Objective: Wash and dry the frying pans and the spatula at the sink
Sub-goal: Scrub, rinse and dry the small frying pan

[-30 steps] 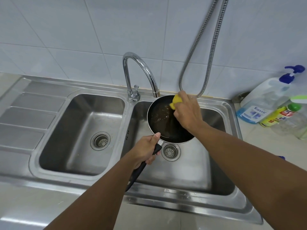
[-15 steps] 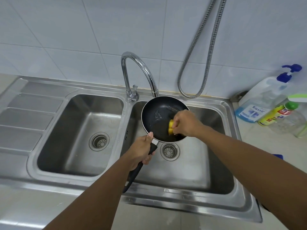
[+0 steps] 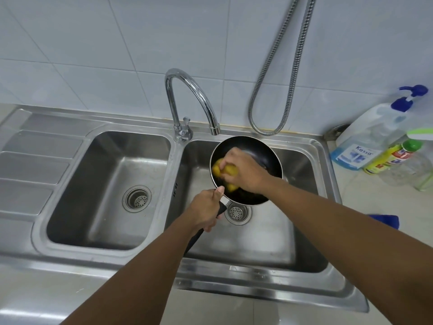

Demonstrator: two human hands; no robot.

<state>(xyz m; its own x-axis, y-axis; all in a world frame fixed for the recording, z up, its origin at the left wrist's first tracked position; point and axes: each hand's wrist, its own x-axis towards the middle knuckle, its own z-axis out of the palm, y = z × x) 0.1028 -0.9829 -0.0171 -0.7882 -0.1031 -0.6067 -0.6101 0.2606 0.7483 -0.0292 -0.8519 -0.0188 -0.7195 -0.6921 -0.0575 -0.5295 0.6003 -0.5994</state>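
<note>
Left hand [image 3: 206, 213] grips frying pan [image 3: 262, 151]; right hand [image 3: 243, 171] presses sponge [image 3: 220, 171] inside.

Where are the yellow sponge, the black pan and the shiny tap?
yellow sponge [image 3: 216, 171]: head view, on its left end.
black pan [image 3: 243, 142]: head view, on the bare inside at its far edge.
shiny tap [image 3: 179, 71]: head view, on top of its curved neck.

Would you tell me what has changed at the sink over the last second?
The right hand swept the sponge from the far rim of the pan to its left side. The left hand still grips the handle over the right basin.
</note>
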